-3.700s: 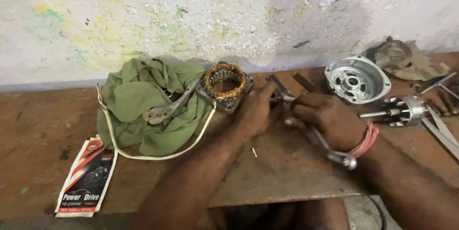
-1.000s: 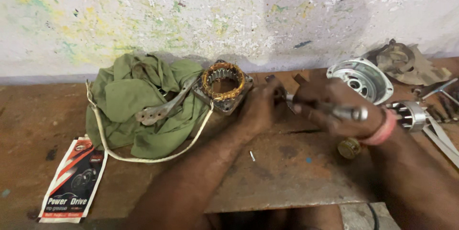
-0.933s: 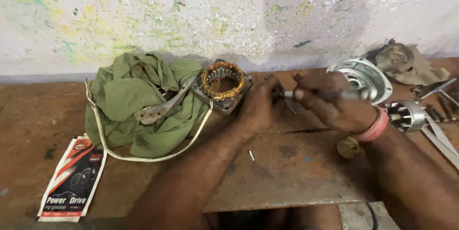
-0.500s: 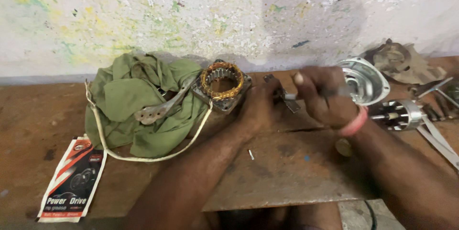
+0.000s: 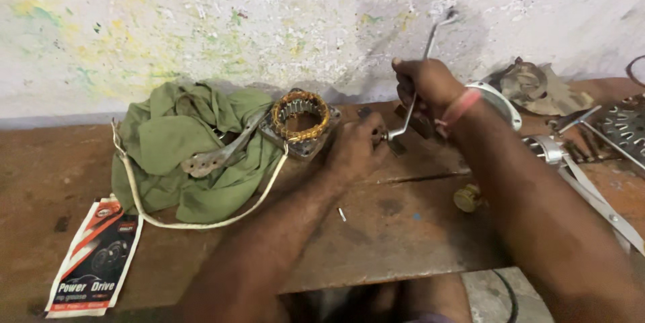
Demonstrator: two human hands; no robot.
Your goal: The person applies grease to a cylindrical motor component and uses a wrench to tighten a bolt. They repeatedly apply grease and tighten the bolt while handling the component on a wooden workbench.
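Both forearms enter from the bottom edge of the frame and run up toward the middle. The left forearm climbs from the lower centre, and the left hand (image 5: 355, 152) lies knuckles-up on the brown worktop (image 5: 403, 229), its fingers closed around a small part at the foot of the crank tool; what that part is cannot be made out. The right forearm comes in from the lower right corner, a pink band (image 5: 459, 106) at the wrist. The right hand (image 5: 423, 86) is clenched around the bent metal crank tool (image 5: 422, 61), whose shaft slants from the left hand's fingers up through the fist, its upper end standing against the wall in the upper centre.

Half a second ago the right fist sat lower and level with the left hand, with the tool lying nearly flat; now it is lifted and the shaft points upward. The left hand has kept its place.

Just left of the left hand, the stator with copper windings (image 5: 300, 119) rests against the green cloth (image 5: 181, 145), a white cord (image 5: 201, 219) looping below it. A red and black packet (image 5: 94, 262) lies at lower left. A small brass piece (image 5: 468, 197) sits beside the right forearm.
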